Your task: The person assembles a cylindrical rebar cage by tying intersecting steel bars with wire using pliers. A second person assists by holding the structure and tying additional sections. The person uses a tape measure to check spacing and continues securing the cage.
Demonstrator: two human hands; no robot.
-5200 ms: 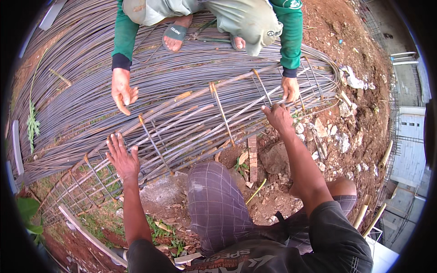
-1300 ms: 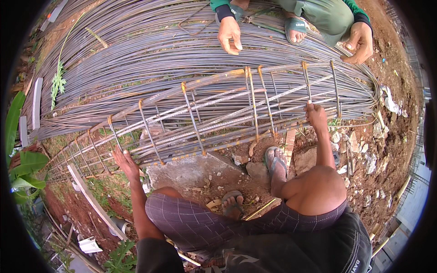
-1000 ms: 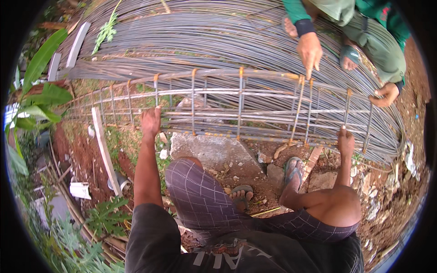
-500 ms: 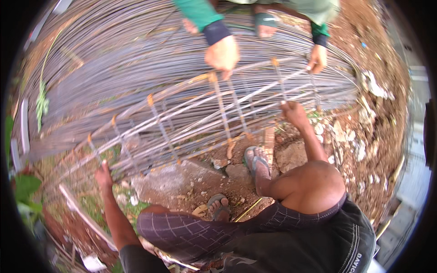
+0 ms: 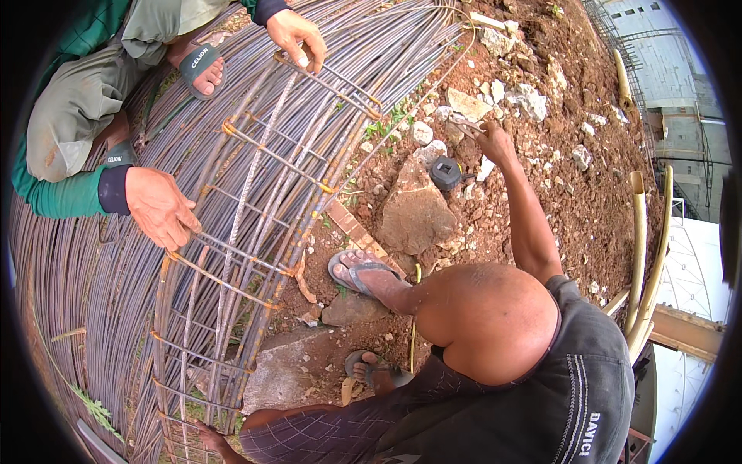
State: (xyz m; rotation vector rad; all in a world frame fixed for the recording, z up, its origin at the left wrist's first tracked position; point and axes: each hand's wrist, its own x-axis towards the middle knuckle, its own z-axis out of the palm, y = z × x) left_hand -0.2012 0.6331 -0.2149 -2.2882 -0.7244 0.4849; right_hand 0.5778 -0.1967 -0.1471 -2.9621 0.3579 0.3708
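Two hands work well apart. The left hand (image 5: 210,439) is at the near part of the rebar cage (image 5: 222,281), probably to steady it; whether its fingers are clamped on a bar, I cannot tell. The cage runs ahead and to the right of that hand, over the rod bundle (image 5: 93,294), which seems to serve as its bed. Farther ahead, a co-worker's hands (image 5: 158,209) are at the cage too, likely keeping it from rolling. The right hand (image 5: 497,145) reaches out to a thin grey tool (image 5: 464,124) at its fingertips; its grip is too small to judge. Just left and nearer than that hand sits a tape measure (image 5: 444,173). As for containers, only the cage encloses anything: long bars inside its stirrups.
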